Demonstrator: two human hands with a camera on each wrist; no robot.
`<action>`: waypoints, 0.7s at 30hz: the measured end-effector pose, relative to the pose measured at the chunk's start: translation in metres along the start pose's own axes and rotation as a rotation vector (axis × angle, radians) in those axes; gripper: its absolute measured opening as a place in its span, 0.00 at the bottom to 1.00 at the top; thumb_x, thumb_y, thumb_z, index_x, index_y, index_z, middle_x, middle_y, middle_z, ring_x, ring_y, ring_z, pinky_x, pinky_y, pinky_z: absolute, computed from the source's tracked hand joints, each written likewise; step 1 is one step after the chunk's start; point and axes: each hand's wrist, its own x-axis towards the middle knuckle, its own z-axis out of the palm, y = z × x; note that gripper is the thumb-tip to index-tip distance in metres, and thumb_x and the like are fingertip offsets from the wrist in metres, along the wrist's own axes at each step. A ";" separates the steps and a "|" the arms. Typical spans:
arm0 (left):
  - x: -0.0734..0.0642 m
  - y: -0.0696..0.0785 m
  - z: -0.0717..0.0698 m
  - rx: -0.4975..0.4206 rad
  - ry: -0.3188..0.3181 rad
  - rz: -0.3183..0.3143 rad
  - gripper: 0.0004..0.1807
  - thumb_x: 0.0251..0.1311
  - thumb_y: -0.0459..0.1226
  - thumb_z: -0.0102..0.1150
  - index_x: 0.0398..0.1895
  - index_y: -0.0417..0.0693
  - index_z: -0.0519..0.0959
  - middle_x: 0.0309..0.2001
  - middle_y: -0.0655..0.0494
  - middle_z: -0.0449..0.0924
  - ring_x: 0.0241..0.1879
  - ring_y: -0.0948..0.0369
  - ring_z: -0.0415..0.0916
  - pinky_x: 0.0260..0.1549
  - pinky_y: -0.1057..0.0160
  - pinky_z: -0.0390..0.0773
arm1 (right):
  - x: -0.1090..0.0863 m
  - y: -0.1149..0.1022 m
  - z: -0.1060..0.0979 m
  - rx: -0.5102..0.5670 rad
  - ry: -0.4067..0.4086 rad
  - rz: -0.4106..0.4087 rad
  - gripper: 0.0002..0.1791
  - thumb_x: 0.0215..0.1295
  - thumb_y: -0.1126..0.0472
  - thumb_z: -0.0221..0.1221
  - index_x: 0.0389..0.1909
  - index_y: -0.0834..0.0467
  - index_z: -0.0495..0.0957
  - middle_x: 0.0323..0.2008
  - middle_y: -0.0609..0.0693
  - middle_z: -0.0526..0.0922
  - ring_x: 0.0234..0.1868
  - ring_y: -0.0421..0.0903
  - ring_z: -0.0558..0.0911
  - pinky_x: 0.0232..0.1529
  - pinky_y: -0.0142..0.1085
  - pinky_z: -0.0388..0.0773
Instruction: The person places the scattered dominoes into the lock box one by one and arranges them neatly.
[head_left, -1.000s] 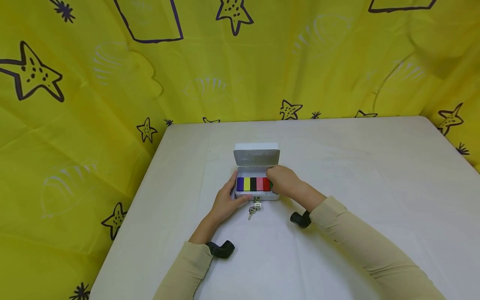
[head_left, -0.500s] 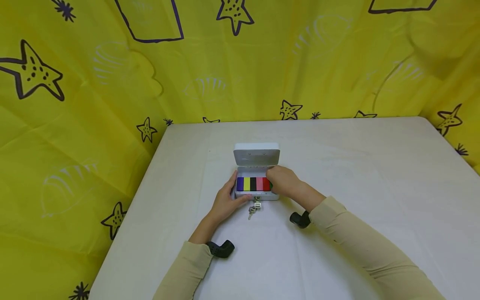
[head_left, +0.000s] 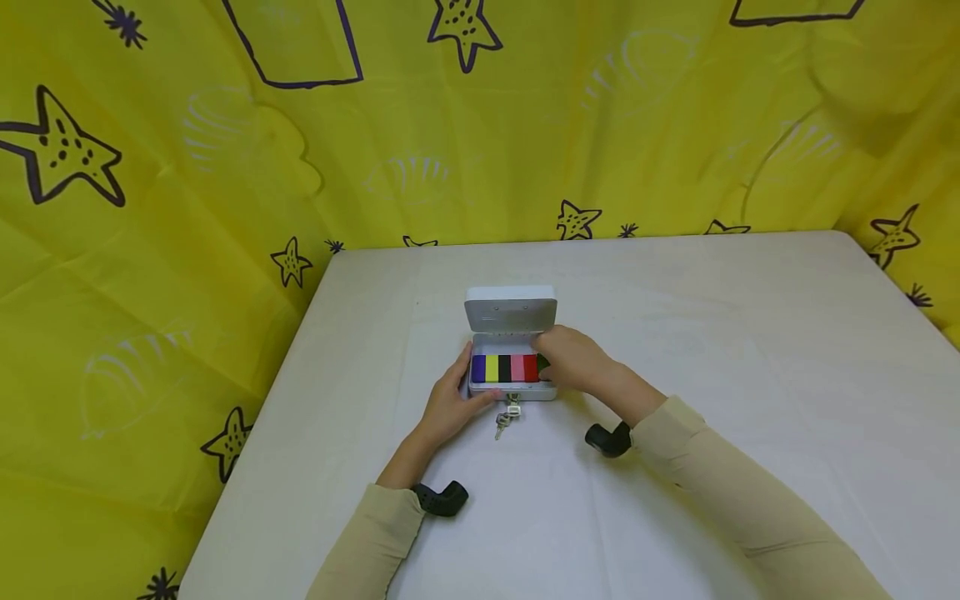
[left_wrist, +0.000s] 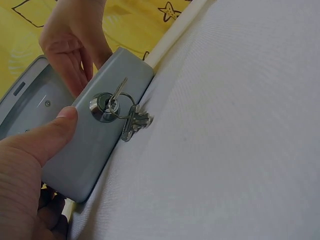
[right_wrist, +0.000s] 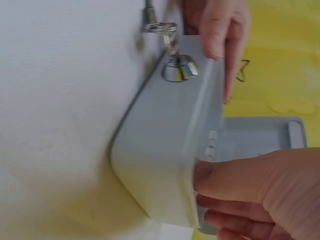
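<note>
Steadying the small grey cash box (head_left: pixel 512 390) at its near-left corner, the left hand (head_left: pixel 450 406) clamps thumb on front, while farther right the nearer right hand (head_left: pixel 573 360) dips curled fingers onto the crosswise row of coloured blocks (head_left: pixel 505 367) beneath the upright lid (head_left: pixel 511 309).

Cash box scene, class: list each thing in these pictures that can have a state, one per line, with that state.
Cash box: open, upright on the table.
Lid: raised, standing at the back.
Key: in the front lock, spare keys hanging from its ring.
Coloured blocks: in a row inside the box.
Left hand: holds the box's left front corner, thumb on the front.
Right hand: fingers reach into the box's right end.
</note>
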 end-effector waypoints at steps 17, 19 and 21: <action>0.001 0.000 0.002 -0.001 0.001 0.017 0.50 0.52 0.48 0.65 0.72 0.45 0.46 0.70 0.52 0.48 0.68 0.56 0.46 0.63 0.56 0.51 | -0.065 0.040 0.000 0.261 0.169 0.047 0.20 0.54 0.65 0.65 0.47 0.69 0.78 0.45 0.61 0.80 0.49 0.59 0.76 0.50 0.51 0.71; 0.001 0.000 0.002 -0.001 -0.002 0.004 0.50 0.52 0.49 0.65 0.72 0.46 0.46 0.70 0.54 0.48 0.68 0.57 0.45 0.63 0.57 0.51 | -0.071 0.044 0.001 0.285 0.185 0.051 0.19 0.54 0.65 0.64 0.46 0.69 0.78 0.44 0.61 0.80 0.49 0.59 0.76 0.50 0.52 0.71; 0.001 0.000 0.002 0.001 -0.004 -0.004 0.51 0.51 0.49 0.65 0.72 0.47 0.46 0.70 0.54 0.48 0.68 0.57 0.45 0.63 0.57 0.52 | -0.075 0.047 0.003 0.308 0.197 0.058 0.18 0.54 0.65 0.64 0.46 0.70 0.78 0.44 0.61 0.80 0.49 0.59 0.76 0.50 0.52 0.71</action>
